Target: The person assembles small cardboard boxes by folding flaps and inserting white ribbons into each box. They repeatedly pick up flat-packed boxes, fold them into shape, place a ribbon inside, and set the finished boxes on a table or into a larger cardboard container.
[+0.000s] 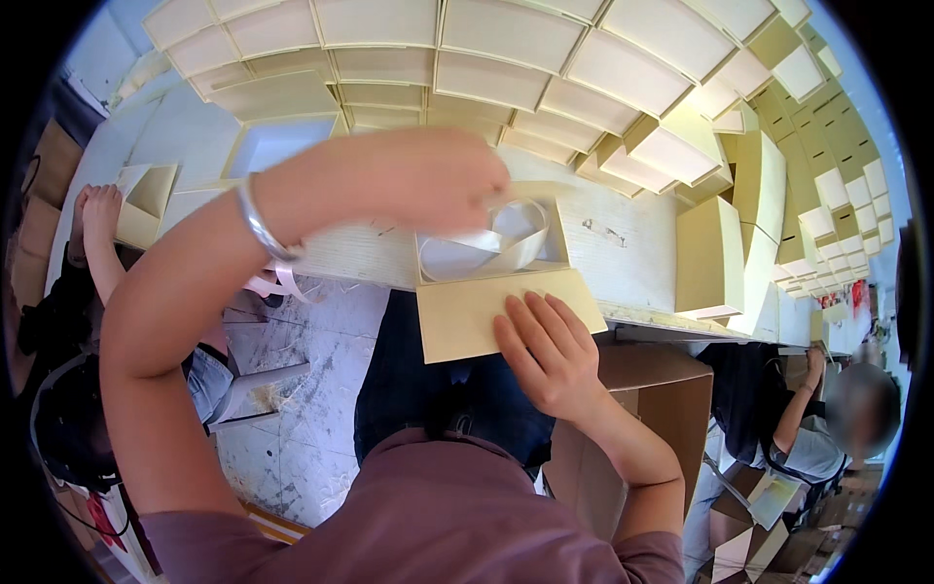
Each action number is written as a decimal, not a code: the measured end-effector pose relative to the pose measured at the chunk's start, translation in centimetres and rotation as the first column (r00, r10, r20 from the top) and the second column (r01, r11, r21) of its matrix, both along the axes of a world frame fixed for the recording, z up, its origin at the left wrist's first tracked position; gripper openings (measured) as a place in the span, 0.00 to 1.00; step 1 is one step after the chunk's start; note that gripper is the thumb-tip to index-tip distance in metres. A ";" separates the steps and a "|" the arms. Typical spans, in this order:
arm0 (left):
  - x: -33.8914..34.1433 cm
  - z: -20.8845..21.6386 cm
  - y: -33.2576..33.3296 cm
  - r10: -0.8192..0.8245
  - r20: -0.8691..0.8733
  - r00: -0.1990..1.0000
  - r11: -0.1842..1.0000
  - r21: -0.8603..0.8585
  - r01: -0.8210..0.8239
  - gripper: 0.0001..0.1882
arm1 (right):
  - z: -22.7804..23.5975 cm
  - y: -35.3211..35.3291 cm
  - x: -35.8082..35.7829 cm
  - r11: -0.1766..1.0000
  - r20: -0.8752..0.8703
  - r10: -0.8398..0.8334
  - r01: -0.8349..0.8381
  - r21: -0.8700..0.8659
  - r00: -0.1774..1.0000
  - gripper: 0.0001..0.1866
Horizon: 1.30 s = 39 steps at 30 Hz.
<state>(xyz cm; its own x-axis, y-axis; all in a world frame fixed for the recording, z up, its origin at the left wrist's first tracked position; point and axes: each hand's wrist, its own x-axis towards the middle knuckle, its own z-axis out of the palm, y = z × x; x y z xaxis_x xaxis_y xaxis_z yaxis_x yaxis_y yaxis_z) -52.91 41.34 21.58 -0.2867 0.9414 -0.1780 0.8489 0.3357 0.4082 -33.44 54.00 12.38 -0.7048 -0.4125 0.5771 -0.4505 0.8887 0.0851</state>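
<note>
The right hand (555, 355) is open, its fingers spread over the pale yellow lid (462, 316) of a gift box, while the left hand (433, 180) — blurred and bent over the far side — looks loosely curled, though whether it grips anything I cannot tell. That gift box (556, 237) sits at the near edge of the white worktop (642, 263), in front of the person's body, its lid folded back toward them past the edge. As far as shows, the white ribbon (516, 255) lies in loose loops within the box, neither tied nor flattened, and the lid is not yet shut, so this box looks only partly done. Beyond it stand stacked boxes (496, 78) — their contents cannot be seen — and another open box (282, 141) rests farther left, its pale interior showing.
</note>
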 end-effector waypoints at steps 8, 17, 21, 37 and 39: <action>-5.6 -5.0 -3.4 0.363 0.510 0.780 0.717 0.381 -0.583 0.21 | -0.4 0.0 0.5 0.999 0.020 0.040 -0.041 0.031 0.999 0.13; -4.9 -8.4 0.9 0.106 0.754 0.648 0.630 0.453 -0.631 0.21 | 5.0 1.8 -9.2 0.856 0.824 0.282 0.259 -0.447 0.491 0.18; -4.4 -7.5 2.8 0.173 0.692 0.701 0.639 0.463 -0.615 0.18 | -1.2 0.8 -11.9 0.993 0.713 0.024 0.063 -0.095 0.700 0.16; 1.7 -1.1 -1.0 -0.085 0.761 0.643 0.657 0.528 -0.538 0.17 | 13.1 3.5 -8.9 0.337 0.374 0.252 0.281 -0.898 0.893 0.09; 0.7 0.1 -2.2 -0.060 0.770 0.635 0.688 0.492 -0.533 0.17 | 14.2 6.4 -7.6 0.311 0.307 0.155 0.249 -0.917 0.939 0.09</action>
